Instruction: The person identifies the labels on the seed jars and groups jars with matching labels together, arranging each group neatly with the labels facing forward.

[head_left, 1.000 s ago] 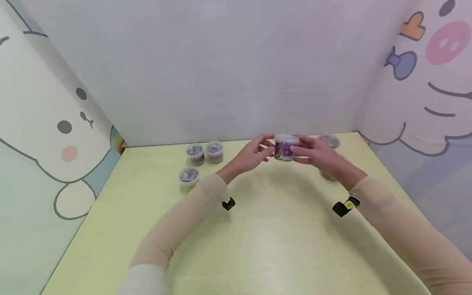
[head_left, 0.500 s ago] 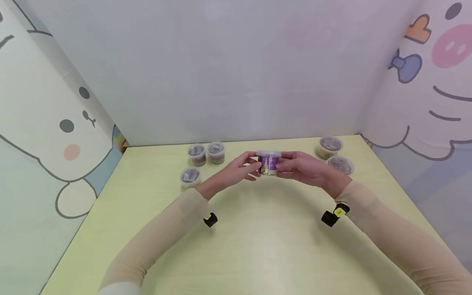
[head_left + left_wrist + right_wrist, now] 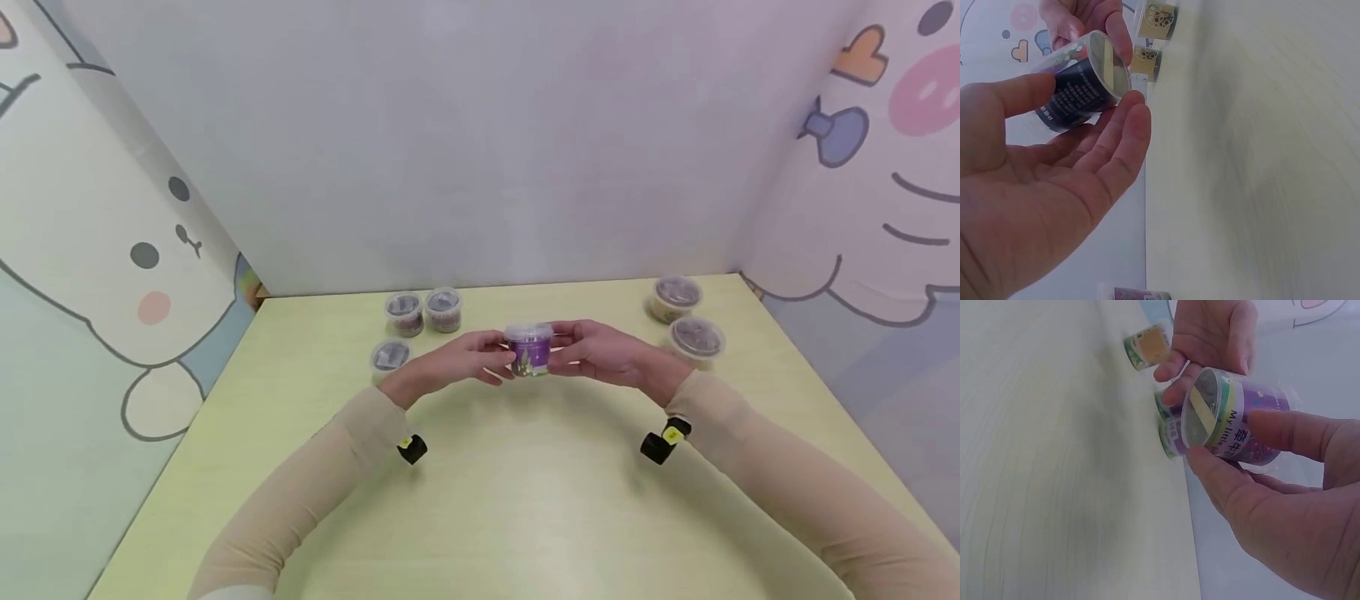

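Both hands hold one purple-labelled cup (image 3: 529,349) upright just above the middle of the pale yellow table (image 3: 525,500): the left hand (image 3: 457,367) and right hand (image 3: 607,354) each pinch a side, steadying it. Three lidded cups (image 3: 408,312) wait near the far-left corner, two more cups (image 3: 686,321) at far right.

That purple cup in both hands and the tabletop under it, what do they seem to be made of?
Purple cup: probably thin clear plastic with a glossy printed label; the right wrist view shows its see-through base and lid rim.
Tabletop: looks like pale yellow-green wood-grain laminate with a matte finish; faint grain lines show.
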Action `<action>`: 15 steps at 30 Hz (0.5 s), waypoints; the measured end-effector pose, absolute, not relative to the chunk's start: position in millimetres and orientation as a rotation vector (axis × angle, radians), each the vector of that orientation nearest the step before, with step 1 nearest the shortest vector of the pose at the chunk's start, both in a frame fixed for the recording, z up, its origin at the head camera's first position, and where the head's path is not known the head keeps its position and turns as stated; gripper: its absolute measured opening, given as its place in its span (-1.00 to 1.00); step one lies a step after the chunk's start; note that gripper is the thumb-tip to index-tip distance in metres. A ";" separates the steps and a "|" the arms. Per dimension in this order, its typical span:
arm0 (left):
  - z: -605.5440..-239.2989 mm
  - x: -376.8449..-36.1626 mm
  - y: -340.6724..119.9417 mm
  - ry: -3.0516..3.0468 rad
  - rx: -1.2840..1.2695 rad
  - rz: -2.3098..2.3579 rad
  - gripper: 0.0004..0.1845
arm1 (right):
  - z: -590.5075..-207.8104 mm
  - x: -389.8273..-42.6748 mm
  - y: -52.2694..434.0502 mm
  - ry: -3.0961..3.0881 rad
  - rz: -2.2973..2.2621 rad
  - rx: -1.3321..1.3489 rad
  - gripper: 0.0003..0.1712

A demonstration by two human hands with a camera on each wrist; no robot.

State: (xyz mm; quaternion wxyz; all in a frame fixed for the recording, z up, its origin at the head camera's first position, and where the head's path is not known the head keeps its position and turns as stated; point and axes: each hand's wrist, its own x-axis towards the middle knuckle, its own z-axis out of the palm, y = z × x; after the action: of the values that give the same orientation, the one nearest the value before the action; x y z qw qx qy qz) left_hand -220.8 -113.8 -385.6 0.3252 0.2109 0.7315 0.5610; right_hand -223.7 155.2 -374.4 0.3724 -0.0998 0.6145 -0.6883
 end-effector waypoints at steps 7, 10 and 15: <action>-384.4 -225.0 -117.7 1.865 0.554 1.416 -0.50 | -375.3 -221.6 150.9 1.573 -1.743 -0.288 -0.19; -383.4 -227.8 -119.4 1.843 0.544 1.385 -0.48 | -376.1 -219.7 149.0 1.588 -1.737 -0.285 -0.21; -381.5 -229.7 -120.2 1.809 0.503 1.387 -0.45 | -378.3 -218.1 146.9 1.593 -1.754 -0.259 -0.22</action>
State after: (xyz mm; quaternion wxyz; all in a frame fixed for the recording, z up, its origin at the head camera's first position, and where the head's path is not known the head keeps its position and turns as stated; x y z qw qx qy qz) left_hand -229.7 -120.2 -381.5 0.3929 0.1983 0.7127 0.5463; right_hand -218.1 146.9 -378.3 0.3697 -0.1011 0.6210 -0.6837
